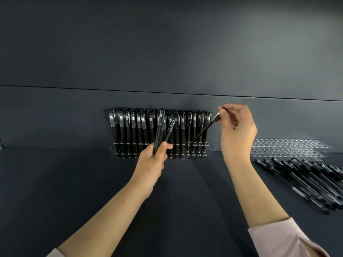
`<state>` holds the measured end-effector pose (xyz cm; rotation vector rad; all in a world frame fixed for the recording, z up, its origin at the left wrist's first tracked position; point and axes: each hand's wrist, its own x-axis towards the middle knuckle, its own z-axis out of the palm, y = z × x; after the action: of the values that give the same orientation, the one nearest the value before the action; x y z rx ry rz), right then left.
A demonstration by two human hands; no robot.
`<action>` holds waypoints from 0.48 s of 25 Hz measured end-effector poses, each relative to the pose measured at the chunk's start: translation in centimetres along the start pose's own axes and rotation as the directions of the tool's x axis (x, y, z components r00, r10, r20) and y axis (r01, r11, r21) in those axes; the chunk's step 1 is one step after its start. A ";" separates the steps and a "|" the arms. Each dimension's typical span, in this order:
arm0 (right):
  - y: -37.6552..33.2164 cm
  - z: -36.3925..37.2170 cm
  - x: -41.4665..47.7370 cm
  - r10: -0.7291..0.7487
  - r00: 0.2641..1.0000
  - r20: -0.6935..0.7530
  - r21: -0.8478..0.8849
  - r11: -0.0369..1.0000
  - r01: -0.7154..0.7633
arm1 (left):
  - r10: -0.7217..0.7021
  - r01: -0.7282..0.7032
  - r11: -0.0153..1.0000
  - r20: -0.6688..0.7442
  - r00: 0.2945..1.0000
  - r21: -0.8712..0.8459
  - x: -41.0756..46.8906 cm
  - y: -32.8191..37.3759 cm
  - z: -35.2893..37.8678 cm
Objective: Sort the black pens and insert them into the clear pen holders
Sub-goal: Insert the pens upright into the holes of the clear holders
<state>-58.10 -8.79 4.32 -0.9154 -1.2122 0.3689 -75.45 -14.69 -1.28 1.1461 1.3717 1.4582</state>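
Over the clear holder (208,145), right hand (238,127) pinches a slim pen (204,129) — left hand (152,162) grips several pens (160,132) (matte).

The dark grey tabletop (74,182) across the lower frame looks matt and smooth, and the dark grey wall panel (167,43) above it has the same dull finish. At centre, the clear plastic pen holder (208,148) is glossy, its edges catching light; the empty clear plastic holders (289,145) at mid right shine likewise. The standing black plastic pens (133,130) have smooth matt barrels, translucent caps and silvery bands. The bundle of black pens (161,130) gripped by the left hand (154,160) looks the same. The slanting black pen (204,129) pinched by the right hand (237,127) shows a shiny, metallic-looking ring. The loose black pens (306,180) at right gleam faintly. The pale pink sleeve (278,238) at lower right is soft, matt cloth.
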 end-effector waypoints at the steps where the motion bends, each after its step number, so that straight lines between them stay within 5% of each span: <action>1: -0.1 0.2 -0.3 -0.025 0.999 0.031 -0.027 0.999 0.026 | -0.006 0.006 1.000 -0.003 1.000 -0.019 0.0 0.1 -0.1; 12: -0.5 1.1 -1.4 -0.189 0.980 0.059 -0.062 0.979 0.192 | -0.054 0.054 0.987 0.010 0.999 -0.152 -0.1 0.8 -0.2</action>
<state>-59.67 -9.63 3.92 -0.8432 -1.3561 0.2006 -75.58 -14.93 -0.47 1.0079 1.2553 1.4924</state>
